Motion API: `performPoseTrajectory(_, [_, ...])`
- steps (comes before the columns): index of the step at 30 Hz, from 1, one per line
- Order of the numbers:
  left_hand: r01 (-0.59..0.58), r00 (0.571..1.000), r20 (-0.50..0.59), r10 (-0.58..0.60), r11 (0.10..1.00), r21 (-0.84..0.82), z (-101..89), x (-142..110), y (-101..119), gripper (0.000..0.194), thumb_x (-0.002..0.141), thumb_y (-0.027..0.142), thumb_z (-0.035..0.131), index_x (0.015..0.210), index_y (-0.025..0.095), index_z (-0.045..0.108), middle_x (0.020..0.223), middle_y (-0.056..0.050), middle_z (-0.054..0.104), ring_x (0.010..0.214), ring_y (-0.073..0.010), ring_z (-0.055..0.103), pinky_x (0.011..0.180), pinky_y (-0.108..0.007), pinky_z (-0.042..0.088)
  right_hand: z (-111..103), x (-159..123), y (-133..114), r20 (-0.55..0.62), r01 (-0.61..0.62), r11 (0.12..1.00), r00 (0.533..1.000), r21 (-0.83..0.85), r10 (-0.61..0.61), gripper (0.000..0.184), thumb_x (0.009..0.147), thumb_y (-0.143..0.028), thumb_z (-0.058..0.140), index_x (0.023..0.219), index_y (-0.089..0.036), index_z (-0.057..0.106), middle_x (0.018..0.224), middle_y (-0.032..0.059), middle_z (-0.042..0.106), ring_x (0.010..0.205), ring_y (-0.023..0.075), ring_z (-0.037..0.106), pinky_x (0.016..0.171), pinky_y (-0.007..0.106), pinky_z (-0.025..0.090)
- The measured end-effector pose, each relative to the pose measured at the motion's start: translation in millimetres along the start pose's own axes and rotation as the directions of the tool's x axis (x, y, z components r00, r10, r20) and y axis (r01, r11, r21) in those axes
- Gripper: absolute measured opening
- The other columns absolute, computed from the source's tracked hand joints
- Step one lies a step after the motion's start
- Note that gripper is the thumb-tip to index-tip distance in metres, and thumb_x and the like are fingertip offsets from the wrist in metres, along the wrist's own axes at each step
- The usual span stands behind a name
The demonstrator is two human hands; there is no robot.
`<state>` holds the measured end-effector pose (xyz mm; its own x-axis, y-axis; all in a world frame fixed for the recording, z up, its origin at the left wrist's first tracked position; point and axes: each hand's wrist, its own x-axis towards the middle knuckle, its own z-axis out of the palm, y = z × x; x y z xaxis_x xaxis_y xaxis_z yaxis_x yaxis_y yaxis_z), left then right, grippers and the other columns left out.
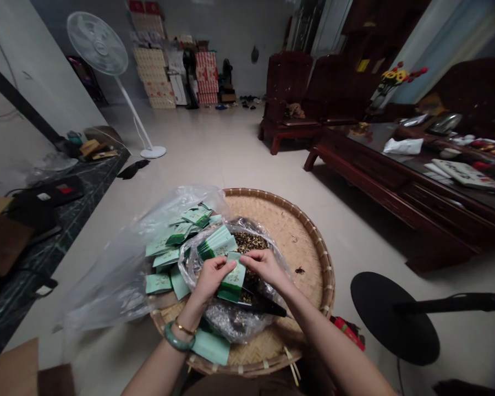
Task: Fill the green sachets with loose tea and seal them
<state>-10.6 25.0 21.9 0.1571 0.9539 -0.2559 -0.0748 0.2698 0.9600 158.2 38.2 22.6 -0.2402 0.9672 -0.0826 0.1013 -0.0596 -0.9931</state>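
Both hands pinch the top edge of one green paper packet [233, 281], holding it upright over a clear plastic bag [247, 327]. My left hand [212, 278] has its left side and my right hand [266, 265] its right corner. Inside the bag lie dark and yellow loose dried bits [251, 242], like tea leaves, and a fanned stack of green packets [218, 242]. A black scoop-like tool [268, 304] rests partly in the bag below my right hand. More green packets [165, 247] are heaped at the left. Whether the held packet is filled is hidden.
A round woven bamboo tray [313, 242] carries all this. A large clear plastic sheet [107, 286] spills off its left side. A black round stand base [390, 313] is on the floor at right, a dark wooden table [396, 187] beyond, and a white fan [152, 152] at far left.
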Motion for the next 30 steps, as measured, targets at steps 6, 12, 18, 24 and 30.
performPoseTrajectory(6, [0.172, 0.976, 0.157, -0.154, 0.979, -0.11, 2.5, -7.7, -3.8, 0.046, 0.052, 0.04, 0.085, 0.084, 0.011, 0.068, 0.069, -0.005, 0.071, 0.061, -0.0178, 0.064, 0.059, -0.026, 0.049, 2.1, -4.8, 2.0, -0.052, 0.032, 0.999, 0.998, -0.019, -0.033, 0.038, 0.076, -0.052, 0.062, 0.07, -0.016, 0.069, 0.063, 0.0004, 0.06, 0.057, 0.0123, 0.051, 0.05, 0.023, 0.04])
performPoseTrajectory(12, [0.131, 0.991, 0.042, -0.126, 0.982, -0.134, -7.8, -5.0, -6.3, 0.046, 0.051, 0.04, 0.086, 0.081, 0.01, 0.069, 0.068, -0.005, 0.072, 0.064, -0.0194, 0.066, 0.064, -0.028, 0.051, 0.7, -51.0, 15.8, 0.008, 0.158, 0.897, 0.985, -0.412, -0.17, 0.04, 0.079, -0.034, 0.065, 0.116, -0.02, 0.06, 0.103, 0.0082, 0.065, 0.092, 0.0228, 0.059, 0.082, 0.037, 0.05])
performPoseTrajectory(18, [0.095, 0.995, -0.014, -0.099, 0.981, -0.171, -12.3, -4.2, -2.5, 0.048, 0.05, 0.039, 0.087, 0.084, 0.01, 0.071, 0.076, -0.007, 0.074, 0.068, -0.0198, 0.068, 0.069, -0.031, 0.052, 10.7, -86.8, 32.2, 0.167, 0.148, 0.551, 0.986, -0.821, -0.016, 0.065, 0.07, -0.02, 0.073, 0.13, -0.015, 0.051, 0.119, 0.0168, 0.057, 0.106, 0.0328, 0.054, 0.091, 0.048, 0.047])
performPoseTrajectory(24, [0.091, 0.996, 0.002, -0.092, 0.978, -0.188, -16.8, -9.5, 2.5, 0.042, 0.051, 0.037, 0.087, 0.079, 0.01, 0.072, 0.073, -0.006, 0.074, 0.063, -0.0164, 0.066, 0.066, -0.027, 0.051, 8.0, -80.3, 43.2, 0.09, 0.086, 0.626, 0.996, -0.775, -0.025, 0.051, 0.071, -0.016, 0.066, 0.121, -0.014, 0.057, 0.109, 0.0137, 0.06, 0.101, 0.0289, 0.056, 0.089, 0.042, 0.048])
performPoseTrajectory(30, [0.115, 0.993, -0.002, -0.117, 0.981, -0.157, -26.4, -11.4, 4.3, 0.045, 0.049, 0.038, 0.087, 0.08, 0.009, 0.072, 0.073, -0.007, 0.074, 0.066, -0.0187, 0.067, 0.066, -0.029, 0.052, -40.8, -75.4, 30.8, -0.029, 0.14, 0.831, 0.982, -0.538, -0.185, 0.044, 0.076, -0.026, 0.063, 0.119, -0.018, 0.058, 0.104, 0.0101, 0.064, 0.093, 0.0248, 0.061, 0.082, 0.039, 0.05])
